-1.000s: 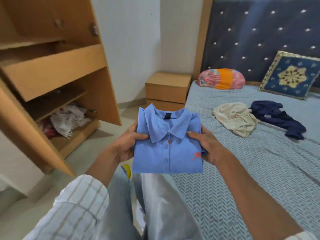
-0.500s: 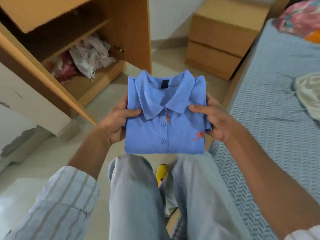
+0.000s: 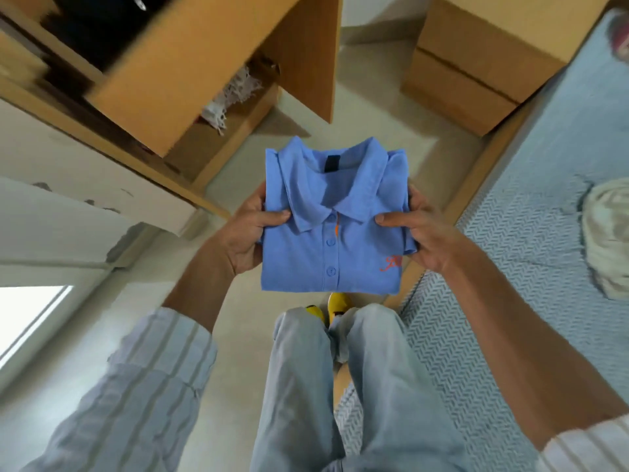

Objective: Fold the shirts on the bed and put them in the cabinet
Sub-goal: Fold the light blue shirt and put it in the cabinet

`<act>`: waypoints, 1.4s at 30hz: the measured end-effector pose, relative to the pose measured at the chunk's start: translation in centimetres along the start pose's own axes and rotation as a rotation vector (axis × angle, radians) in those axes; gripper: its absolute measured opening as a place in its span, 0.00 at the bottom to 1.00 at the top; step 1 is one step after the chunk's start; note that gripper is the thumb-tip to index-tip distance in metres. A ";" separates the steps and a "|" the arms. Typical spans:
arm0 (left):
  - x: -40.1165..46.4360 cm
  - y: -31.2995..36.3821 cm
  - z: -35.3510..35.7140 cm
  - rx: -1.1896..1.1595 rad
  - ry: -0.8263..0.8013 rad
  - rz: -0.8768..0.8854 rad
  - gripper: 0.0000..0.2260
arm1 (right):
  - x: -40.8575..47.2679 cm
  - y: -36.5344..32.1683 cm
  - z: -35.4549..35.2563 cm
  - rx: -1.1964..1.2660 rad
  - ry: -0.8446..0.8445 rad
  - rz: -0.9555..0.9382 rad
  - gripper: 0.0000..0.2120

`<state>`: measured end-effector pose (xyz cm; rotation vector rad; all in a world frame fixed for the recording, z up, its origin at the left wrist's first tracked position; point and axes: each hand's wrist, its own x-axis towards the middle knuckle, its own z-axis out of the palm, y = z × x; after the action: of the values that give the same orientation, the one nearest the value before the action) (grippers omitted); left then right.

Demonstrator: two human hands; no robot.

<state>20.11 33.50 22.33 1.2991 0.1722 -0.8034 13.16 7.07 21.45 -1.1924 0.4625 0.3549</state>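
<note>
From the head camera, a folded blue shirt [image 3: 332, 229] is held in the air above the floor [image 3: 371, 124], in front of the person's knees. The left hand [image 3: 246, 233] grips its left edge, thumb on top near the collar and the other fingers hidden under the cloth. The right hand [image 3: 420, 233] grips the right edge in the same way, thumb on top. The cabinet [image 3: 190, 73] stands open at the upper left, with white cloth [image 3: 235, 97] on a lower shelf. The bed [image 3: 531, 240] lies at the right, with a cream garment [image 3: 609, 233] on it. A nightstand [image 3: 483, 59] stands beside the bed.
</note>
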 end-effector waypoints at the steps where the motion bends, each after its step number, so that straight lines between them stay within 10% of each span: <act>1: -1.4 2.1 0.6 -0.005 0.011 0.000 0.26 | -1.1 -2.2 0.9 -0.001 -0.010 0.004 0.36; 17: -7.9 18.7 3.1 -0.157 0.193 0.129 0.27 | -1.4 -22.2 9.1 -0.144 -0.278 0.031 0.35; 37: 10.2 33.6 -12.9 -0.025 0.704 0.349 0.21 | 31.4 -36.1 24.5 -0.398 -0.410 0.111 0.30; 42: 11.0 32.9 -15.4 0.021 0.851 0.376 0.27 | 36.8 -34.7 28.5 -0.539 -0.530 0.156 0.43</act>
<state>53.11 44.16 37.79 1.5674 0.5728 0.1035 66.24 23.13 38.53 -1.5152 -0.0138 0.9452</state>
